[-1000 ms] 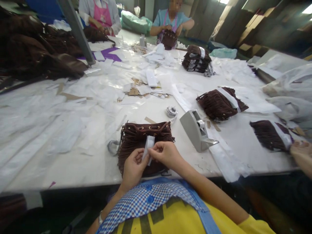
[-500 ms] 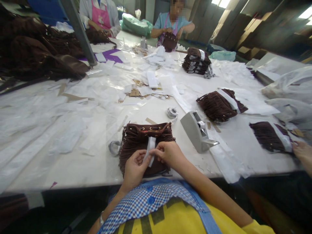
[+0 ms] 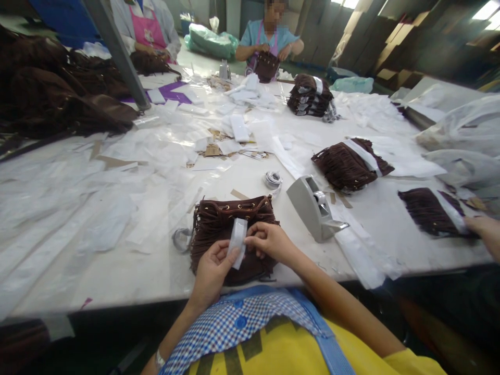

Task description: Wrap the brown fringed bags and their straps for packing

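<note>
A dark brown fringed bag (image 3: 234, 208) with brass-coloured eyelets lies at the table's near edge, right in front of me. Above its middle is a whitish, translucent strip (image 3: 237, 234), standing lengthwise. My left hand (image 3: 213, 265) pinches the strip's lower left side between thumb and fingers. From the other side my right hand (image 3: 267, 240) has its fingers closed at the strip's right edge; whether they grip it is hard to make out. A small grey-white coil (image 3: 182, 239) rests beside the bag's left side.
A grey tape dispenser (image 3: 314, 208) stands to the right. Beyond it lie banded fringed bags (image 3: 349, 164), and another person's hand (image 3: 484, 232) touches one at far right. Plastic sheets (image 3: 105, 224) cover the left. A metal post (image 3: 117, 52) rises at back left; two people work across the table.
The strip has turned so its broad face shows more. My right hand has shifted slightly to the strip's right edge, while my left keeps its pinch. The whole view moved a little.
</note>
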{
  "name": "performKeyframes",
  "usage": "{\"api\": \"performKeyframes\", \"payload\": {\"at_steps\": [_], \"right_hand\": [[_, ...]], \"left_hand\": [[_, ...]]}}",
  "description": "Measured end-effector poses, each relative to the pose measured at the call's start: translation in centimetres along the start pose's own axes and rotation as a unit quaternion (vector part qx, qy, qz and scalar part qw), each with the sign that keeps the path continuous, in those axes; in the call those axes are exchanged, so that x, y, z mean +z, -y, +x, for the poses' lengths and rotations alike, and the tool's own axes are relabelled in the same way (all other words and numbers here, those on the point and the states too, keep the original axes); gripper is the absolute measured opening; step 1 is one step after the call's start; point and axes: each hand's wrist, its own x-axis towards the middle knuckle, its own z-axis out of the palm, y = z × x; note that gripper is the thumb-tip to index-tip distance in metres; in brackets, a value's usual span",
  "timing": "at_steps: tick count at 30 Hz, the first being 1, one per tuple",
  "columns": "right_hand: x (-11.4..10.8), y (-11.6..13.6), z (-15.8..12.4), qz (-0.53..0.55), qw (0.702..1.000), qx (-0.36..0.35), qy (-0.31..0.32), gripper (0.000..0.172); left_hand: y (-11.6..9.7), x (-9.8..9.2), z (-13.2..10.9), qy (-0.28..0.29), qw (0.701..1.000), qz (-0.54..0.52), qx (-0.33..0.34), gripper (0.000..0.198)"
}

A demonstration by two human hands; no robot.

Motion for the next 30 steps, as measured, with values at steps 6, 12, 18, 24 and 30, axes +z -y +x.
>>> {"api": "performKeyframes", "payload": {"at_steps": [6,12,18,24,30], "right_hand": [[-0.3,1.2,-2.6,-0.087,0.98,-0.098,-0.149,0.03],[2.3,0.8,-2.5,-0.002,0.993,-0.107,-0.059,0.069],[1.6,0.4,-1.7,0.027,0.991,-0.113,-0.072,0.064],[0.1,-0.8,-2.2,-0.2,0.931,-0.285,-0.107,0.041],[-3.4,-4.3,-2.3,-0.389,0.863,-0.309,-0.088,0.022]], "left_hand": [[-0.3,0.1,-0.1,-0.012,1.0,-0.004,-0.012,0.042],[0.0,0.3,0.0,0.005,1.0,0.024,0.0,0.042],[-2.0,-0.1,-0.2,0.048,0.981,0.18,0.059,0.041],[-3.9,-1.7,0.3,0.032,0.759,0.565,0.322,0.027],[-4.5,-9.0,-0.4,0.026,0.615,0.709,0.342,0.029]]}}
